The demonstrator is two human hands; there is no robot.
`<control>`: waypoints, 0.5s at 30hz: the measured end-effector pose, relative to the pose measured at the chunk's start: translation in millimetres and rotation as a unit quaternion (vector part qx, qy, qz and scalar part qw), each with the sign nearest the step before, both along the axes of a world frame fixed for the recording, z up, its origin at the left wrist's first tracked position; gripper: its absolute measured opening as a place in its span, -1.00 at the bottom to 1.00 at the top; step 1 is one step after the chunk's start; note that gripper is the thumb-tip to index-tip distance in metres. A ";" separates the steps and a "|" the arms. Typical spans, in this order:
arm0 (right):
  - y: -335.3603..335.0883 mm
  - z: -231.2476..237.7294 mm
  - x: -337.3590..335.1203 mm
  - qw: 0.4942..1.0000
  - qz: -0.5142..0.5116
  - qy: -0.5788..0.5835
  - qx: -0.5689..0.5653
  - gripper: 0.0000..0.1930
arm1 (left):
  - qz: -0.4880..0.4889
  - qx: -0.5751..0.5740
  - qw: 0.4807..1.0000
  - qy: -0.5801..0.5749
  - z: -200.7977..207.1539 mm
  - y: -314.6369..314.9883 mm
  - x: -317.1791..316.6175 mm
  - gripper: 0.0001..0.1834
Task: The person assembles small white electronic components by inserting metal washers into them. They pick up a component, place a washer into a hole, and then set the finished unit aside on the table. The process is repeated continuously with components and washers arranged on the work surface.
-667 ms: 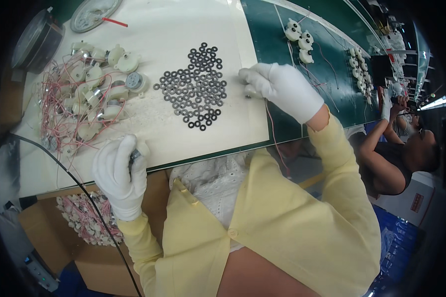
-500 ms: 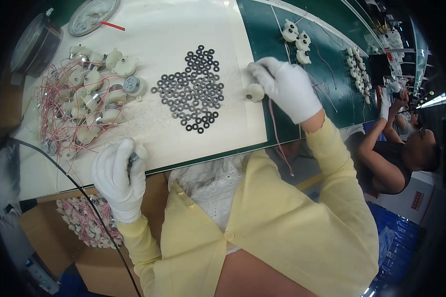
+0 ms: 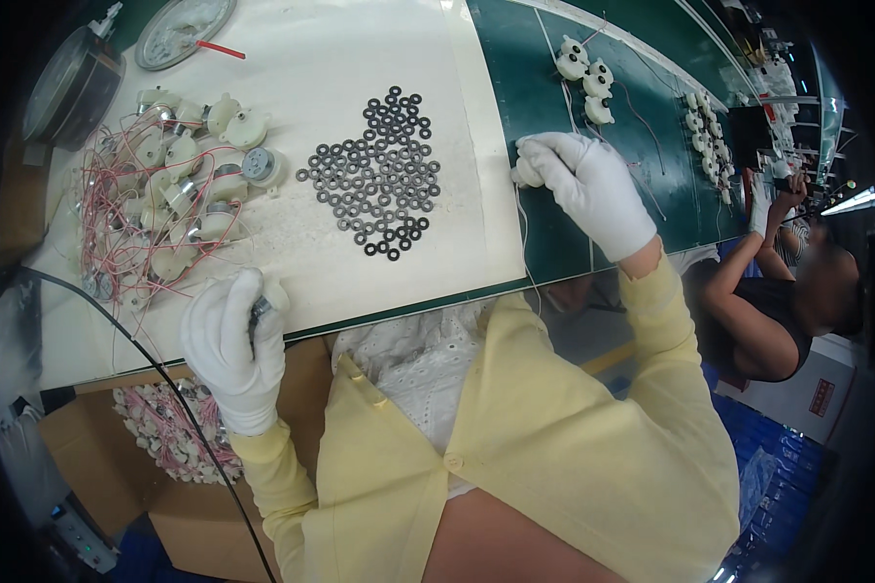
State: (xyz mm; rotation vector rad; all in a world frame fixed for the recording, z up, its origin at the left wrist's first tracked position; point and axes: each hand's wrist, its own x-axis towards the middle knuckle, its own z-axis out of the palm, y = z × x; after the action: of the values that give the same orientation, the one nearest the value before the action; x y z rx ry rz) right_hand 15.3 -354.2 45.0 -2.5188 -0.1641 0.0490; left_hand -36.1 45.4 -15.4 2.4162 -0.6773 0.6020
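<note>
In a white glove, my right hand (image 3: 593, 189) is closed round a small white gear motor (image 3: 527, 175) over the green surface, just past the white sheet's edge. Thin wires trail from that motor toward the table's front edge. My left hand (image 3: 231, 345), also gloved, rests at the near edge of the sheet. Its fingers wrap a second motor (image 3: 274, 296), whose white end and a bit of metal show beside the thumb. Many black rubber rings (image 3: 379, 180) lie flat in a patch between the hands. Left of them is a heap of white motors (image 3: 180, 180) with tangled pink wires.
Several motors with black rings (image 3: 598, 83) stand on the green surface (image 3: 525, 73), with another group (image 3: 710, 146) farther right. A round dish of pale paste (image 3: 180, 34) holds a red stick. Below sits a cardboard box (image 3: 97, 466) of motors. A co-worker (image 3: 758, 291) is at right.
My right hand has carried its motor to the right and slightly nearer, from the white sheet's edge to over the green surface. My left hand has stayed in place.
</note>
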 end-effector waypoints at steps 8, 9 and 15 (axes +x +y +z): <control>4.7 58.1 19.7 0.951 0.069 -0.301 -0.001 -0.47 | 0.007 0.004 1.000 -0.015 -1.4 -0.5 0.4 -0.65; 7.1 58.4 28.4 0.933 0.099 -0.347 -0.014 -0.42 | 0.007 0.002 1.000 -0.029 -0.7 -2.0 2.7 -0.65; 34.7 -11.5 15.9 0.926 0.130 -0.209 -0.287 -0.18 | 0.000 0.003 1.000 -0.003 2.8 -1.6 2.5 -0.65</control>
State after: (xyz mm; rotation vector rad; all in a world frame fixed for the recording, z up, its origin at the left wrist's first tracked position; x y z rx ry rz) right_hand 31.2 -319.6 33.6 -3.0390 -0.7545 -0.3928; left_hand -33.6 43.8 -12.7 2.4206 -0.6811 0.6075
